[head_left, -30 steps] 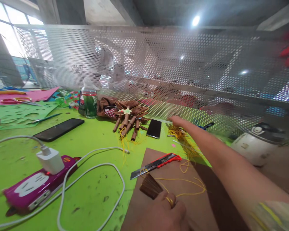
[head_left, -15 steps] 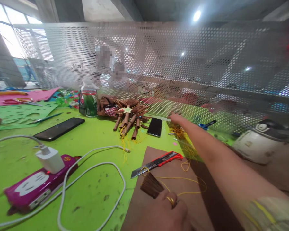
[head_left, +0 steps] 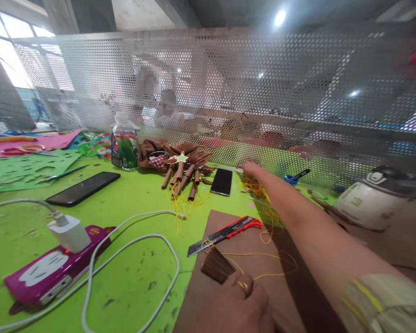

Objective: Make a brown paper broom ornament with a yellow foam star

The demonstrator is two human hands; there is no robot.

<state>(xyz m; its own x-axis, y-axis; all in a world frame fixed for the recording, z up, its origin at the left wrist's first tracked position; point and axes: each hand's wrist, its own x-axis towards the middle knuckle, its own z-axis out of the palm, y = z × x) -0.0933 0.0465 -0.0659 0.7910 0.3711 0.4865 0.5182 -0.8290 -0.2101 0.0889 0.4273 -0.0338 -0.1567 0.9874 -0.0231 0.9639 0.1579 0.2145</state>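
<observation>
Our left hand [head_left: 241,298] pinches a pleated piece of brown paper [head_left: 217,266] over a brown sheet [head_left: 197,291], just beside a red-handled cutter [head_left: 229,233] that lies across the sheet's edge onto the green table [head_left: 135,277]. Our right hand [head_left: 251,170] is far ahead, at tangled yellow thread [head_left: 254,187] right of a black phone [head_left: 222,181]; so far off, we cannot tell whether it holds anything.

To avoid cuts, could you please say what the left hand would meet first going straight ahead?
Probably the cutter blade, met by the pleated brown piece the left hand holds; depth is unclear.
</observation>
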